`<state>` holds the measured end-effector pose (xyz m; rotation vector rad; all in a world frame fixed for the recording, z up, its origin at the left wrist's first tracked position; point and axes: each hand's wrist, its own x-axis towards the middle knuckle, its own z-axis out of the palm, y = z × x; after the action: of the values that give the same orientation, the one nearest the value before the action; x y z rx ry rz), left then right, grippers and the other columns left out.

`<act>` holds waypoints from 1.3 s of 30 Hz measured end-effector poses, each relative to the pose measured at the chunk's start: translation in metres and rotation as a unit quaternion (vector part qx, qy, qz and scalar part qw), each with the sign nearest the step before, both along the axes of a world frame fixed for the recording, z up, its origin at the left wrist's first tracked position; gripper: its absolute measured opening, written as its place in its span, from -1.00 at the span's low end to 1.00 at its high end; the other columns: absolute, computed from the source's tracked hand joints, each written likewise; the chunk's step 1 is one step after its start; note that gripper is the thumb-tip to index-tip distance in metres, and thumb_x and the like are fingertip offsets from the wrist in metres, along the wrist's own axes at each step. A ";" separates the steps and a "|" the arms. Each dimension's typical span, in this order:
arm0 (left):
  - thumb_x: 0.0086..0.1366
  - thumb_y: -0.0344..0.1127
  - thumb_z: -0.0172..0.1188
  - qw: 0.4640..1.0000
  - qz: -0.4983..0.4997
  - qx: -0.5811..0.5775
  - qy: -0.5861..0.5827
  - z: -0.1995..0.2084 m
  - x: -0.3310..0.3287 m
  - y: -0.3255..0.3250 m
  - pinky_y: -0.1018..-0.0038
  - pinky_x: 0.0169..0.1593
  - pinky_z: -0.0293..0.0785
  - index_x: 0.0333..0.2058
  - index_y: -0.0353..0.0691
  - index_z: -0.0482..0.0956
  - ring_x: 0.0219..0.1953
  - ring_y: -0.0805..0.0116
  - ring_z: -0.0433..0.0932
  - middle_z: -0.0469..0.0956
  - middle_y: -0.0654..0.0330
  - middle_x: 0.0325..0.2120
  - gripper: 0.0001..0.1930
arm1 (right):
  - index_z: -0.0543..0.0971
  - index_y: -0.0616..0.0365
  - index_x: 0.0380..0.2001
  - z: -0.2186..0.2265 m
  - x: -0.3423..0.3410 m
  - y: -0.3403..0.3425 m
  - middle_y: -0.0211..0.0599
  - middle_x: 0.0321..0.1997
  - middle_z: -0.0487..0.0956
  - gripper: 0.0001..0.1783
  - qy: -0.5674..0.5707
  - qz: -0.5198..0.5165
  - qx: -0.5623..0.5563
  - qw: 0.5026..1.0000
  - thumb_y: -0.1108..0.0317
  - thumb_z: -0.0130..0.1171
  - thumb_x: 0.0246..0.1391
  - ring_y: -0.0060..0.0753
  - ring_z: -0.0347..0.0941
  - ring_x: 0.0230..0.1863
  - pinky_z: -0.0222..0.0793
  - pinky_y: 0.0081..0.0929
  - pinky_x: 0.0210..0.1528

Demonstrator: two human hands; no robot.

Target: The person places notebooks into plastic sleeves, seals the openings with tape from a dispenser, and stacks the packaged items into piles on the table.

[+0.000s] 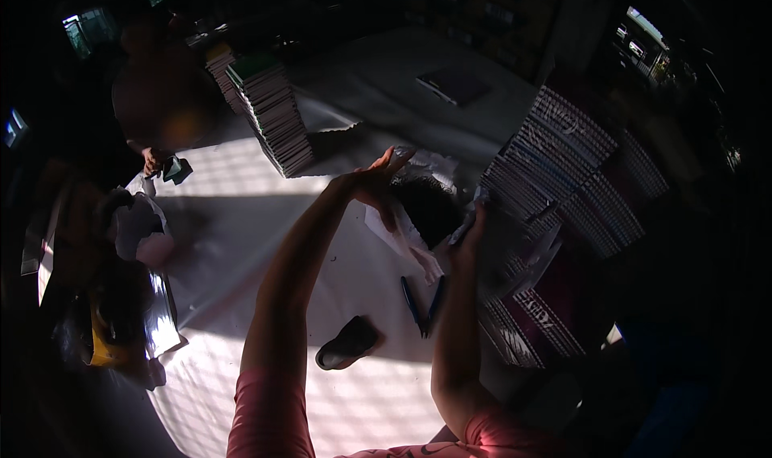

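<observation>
A crumpled white wrapper (408,234) stands open in front of me, with a dark hollow or dark contents inside that I cannot make out. My left hand (375,183) grips its left edge, the thumb pointing down and the fingers reaching over the rim. On the opposite edge, my right hand (468,237) is closed on the wrapper. Just below it, a tool with two blue handles (421,309) lies spread in a V; its working end is unclear. Closer to me rests a small rounded black object (347,344).
Tall piles of spiral-bound notebooks (555,168) crowd the right side. A stack with a green top (269,112) stands at the far left, and a flat book (454,86) lies farther back. Another person's hand (153,162) holds something dark beside torn packaging (141,229).
</observation>
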<state>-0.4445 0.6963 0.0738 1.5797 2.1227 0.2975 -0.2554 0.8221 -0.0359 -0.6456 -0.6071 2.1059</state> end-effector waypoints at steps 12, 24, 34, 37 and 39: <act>-0.67 -0.07 0.55 0.970 -0.024 0.242 -0.011 -0.039 0.019 -0.047 0.20 0.20 0.16 0.22 -0.20 0.11 0.14 -0.01 0.17 0.24 -0.01 0.08 0.30 | 0.33 0.26 0.09 0.001 0.000 -0.013 -0.18 0.12 0.36 -0.30 -0.183 0.108 0.079 0.974 0.10 0.25 -0.08 -0.30 0.26 0.15 0.10 -0.38 0.19; -0.50 -0.04 0.51 0.944 0.095 0.306 0.084 -0.029 0.137 -0.264 0.02 0.19 0.12 0.11 -0.13 0.29 0.19 -0.13 0.08 0.11 0.06 0.19 0.04 | 0.34 0.28 0.02 0.047 0.035 -0.159 -0.24 -0.03 0.41 -0.21 -0.201 0.353 0.342 0.847 0.25 0.46 -0.31 -0.29 0.31 0.01 0.26 -0.36 0.05; -0.37 0.17 0.44 0.889 0.065 0.390 0.231 -0.028 0.175 -0.286 -0.42 0.14 -0.26 0.07 0.41 0.36 0.28 -0.13 -0.04 -0.03 0.01 0.26 -0.13 | 0.32 0.21 0.07 0.054 0.019 -0.149 -0.24 0.00 0.45 -0.17 -0.123 0.542 0.343 0.757 0.34 0.48 -0.34 -0.36 0.36 0.02 0.32 -0.41 0.04; -0.25 0.13 0.39 0.834 -0.009 0.434 0.341 -0.041 0.182 -0.282 -0.32 0.18 -0.22 -0.15 0.40 0.52 0.29 0.02 0.01 0.07 0.22 0.25 -0.45 | 0.24 0.16 0.14 0.060 0.025 -0.160 -0.23 0.07 0.40 -0.10 -0.096 0.486 0.385 0.779 0.37 0.47 -0.32 -0.34 0.33 0.06 0.29 -0.41 0.07; -0.16 0.07 0.36 0.834 -0.011 0.437 0.336 -0.039 0.188 -0.283 -0.25 0.19 -0.17 -0.32 0.30 0.54 0.28 0.11 0.04 0.15 0.34 0.21 -0.65 | 0.17 0.13 0.18 0.061 0.028 -0.161 -0.23 0.10 0.37 -0.04 -0.096 0.458 0.416 0.779 0.39 0.47 -0.33 -0.32 0.30 0.09 0.26 -0.42 0.11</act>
<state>-0.2561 0.4137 0.0344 2.5042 2.6727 0.9275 -0.2276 0.6611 0.0253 0.0083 -2.1520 2.2235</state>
